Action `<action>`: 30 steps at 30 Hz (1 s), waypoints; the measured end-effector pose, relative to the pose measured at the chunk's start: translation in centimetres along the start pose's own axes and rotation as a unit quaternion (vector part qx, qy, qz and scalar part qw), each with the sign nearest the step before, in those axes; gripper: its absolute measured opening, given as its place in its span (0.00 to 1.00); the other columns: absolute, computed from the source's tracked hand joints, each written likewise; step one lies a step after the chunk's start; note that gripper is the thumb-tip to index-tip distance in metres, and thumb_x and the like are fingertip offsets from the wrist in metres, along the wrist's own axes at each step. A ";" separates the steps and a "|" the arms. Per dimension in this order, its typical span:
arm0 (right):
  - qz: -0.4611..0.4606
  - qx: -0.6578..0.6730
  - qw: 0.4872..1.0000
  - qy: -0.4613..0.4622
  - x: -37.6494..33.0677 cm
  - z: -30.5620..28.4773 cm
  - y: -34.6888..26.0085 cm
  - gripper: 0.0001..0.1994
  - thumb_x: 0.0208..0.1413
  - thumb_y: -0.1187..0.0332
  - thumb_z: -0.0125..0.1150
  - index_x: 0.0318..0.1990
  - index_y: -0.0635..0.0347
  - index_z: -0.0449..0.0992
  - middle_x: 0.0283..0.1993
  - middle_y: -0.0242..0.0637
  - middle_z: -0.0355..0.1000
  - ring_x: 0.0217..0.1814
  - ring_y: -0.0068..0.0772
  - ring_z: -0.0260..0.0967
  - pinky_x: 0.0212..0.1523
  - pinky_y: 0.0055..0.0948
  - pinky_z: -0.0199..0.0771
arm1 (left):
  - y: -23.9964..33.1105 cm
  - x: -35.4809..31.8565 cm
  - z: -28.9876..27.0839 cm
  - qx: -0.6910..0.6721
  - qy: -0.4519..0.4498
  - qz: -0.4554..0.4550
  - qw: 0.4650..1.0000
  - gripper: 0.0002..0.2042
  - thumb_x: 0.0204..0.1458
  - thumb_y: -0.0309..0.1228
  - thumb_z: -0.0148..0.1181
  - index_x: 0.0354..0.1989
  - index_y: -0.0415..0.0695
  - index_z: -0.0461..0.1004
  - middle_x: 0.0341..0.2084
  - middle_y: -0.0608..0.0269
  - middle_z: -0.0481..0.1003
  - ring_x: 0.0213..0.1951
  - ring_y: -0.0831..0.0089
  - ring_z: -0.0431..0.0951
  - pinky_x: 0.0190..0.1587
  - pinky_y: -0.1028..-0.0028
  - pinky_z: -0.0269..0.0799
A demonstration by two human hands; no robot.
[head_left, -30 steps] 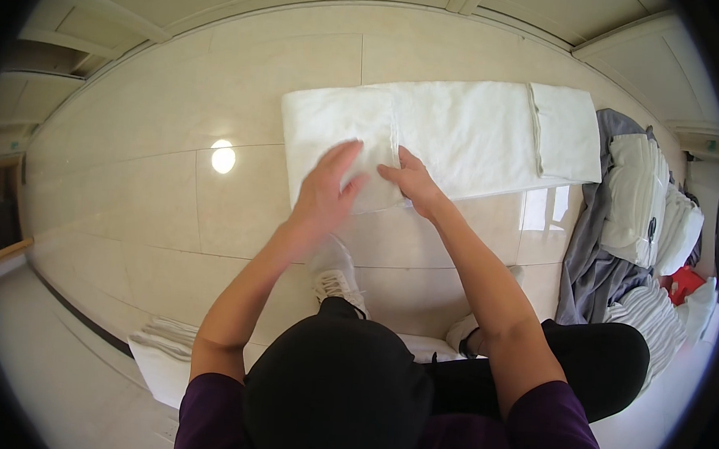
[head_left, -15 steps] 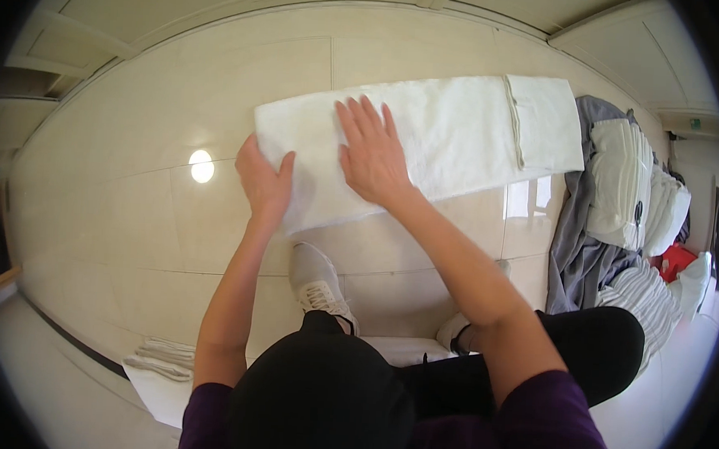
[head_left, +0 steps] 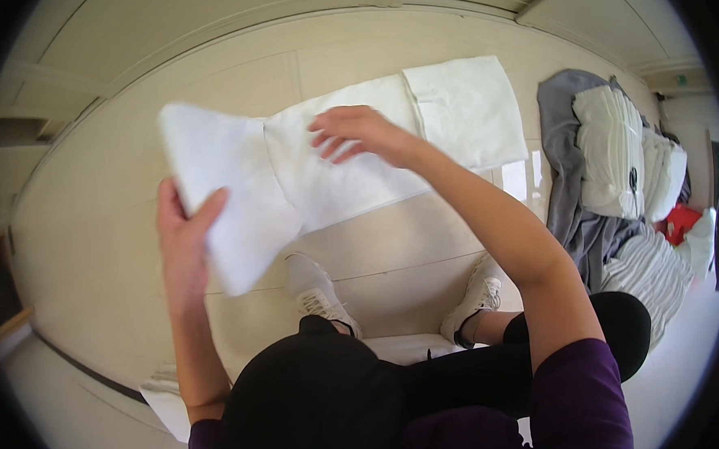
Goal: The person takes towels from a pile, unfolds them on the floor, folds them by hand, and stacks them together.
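Long, folded white cloth [head_left: 350,179] on a glossy cream tile floor [head_left: 107,236], its left end raised in the left hand [head_left: 184,248].

The left hand's fingers are closed around the cloth's left edge, thumb on top. The right hand [head_left: 374,136], fingers loosely curved and holding nothing, is over the cloth's middle; contact cannot be told. At right, a stack of folded white cloths [head_left: 609,152] lies on crumpled grey fabric [head_left: 560,141].

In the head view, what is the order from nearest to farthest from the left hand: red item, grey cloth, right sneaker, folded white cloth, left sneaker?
1. Folded white cloth: its left end in the left hand.
2. Left sneaker: lower, to the right.
3. Right sneaker: farther right.
4. Grey cloth: right side.
5. Red item: far right.
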State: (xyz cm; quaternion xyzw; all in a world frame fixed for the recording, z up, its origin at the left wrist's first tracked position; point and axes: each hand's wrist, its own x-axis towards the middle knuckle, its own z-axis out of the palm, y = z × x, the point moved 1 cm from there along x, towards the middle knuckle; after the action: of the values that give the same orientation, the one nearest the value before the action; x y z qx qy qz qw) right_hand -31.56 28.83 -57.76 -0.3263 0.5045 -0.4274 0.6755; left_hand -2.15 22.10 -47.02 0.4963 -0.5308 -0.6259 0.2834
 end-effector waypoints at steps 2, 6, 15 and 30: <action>0.060 0.071 0.994 -0.059 -2.6 -1.7 -0.6 0.32 0.67 0.41 0.47 0.62 0.63 0.68 0.56 0.46 0.73 0.50 0.38 0.76 0.53 0.40 0.79 | 0.4 -1.4 3.8 0.023 -0.053 0.040 0.998 0.25 0.54 0.28 0.67 0.60 0.41 0.66 0.49 0.54 0.74 0.51 0.70 0.75 0.48 0.72 0.75; 0.146 0.177 0.973 0.041 -6.3 -3.2 3.6 0.37 0.66 0.37 0.45 0.66 0.61 0.64 0.60 0.45 0.69 0.52 0.39 0.75 0.53 0.38 0.77 | -2.9 1.8 9.6 0.120 -0.151 0.110 0.975 0.22 0.58 0.33 0.64 0.59 0.43 0.68 0.52 0.54 0.73 0.54 0.67 0.73 0.49 0.69 0.74; 0.097 -0.182 0.920 0.335 -5.4 1.6 9.1 0.29 0.53 0.60 0.70 0.58 0.65 0.68 0.46 0.49 0.76 0.47 0.49 0.75 0.50 0.39 0.74 | -11.0 16.2 5.2 0.585 -0.005 0.192 0.788 0.21 0.57 0.36 0.64 0.55 0.40 0.72 0.55 0.52 0.73 0.62 0.51 0.65 0.62 0.57 0.64; 0.013 -0.427 0.826 0.367 -3.6 1.6 6.5 0.17 0.55 0.69 0.65 0.50 0.61 0.70 0.46 0.50 0.75 0.46 0.55 0.74 0.44 0.48 0.71 | -13.6 5.9 1.5 -0.149 -0.050 -0.287 0.945 0.28 0.53 0.30 0.68 0.60 0.33 0.66 0.54 0.50 0.74 0.54 0.58 0.76 0.53 0.59 0.76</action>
State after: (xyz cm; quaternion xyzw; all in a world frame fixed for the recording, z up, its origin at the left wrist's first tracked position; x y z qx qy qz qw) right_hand -28.81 34.86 -61.55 -0.3951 0.8514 -0.2485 0.2393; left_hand -3.22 21.20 -61.89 0.5478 -0.2799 -0.7766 0.1359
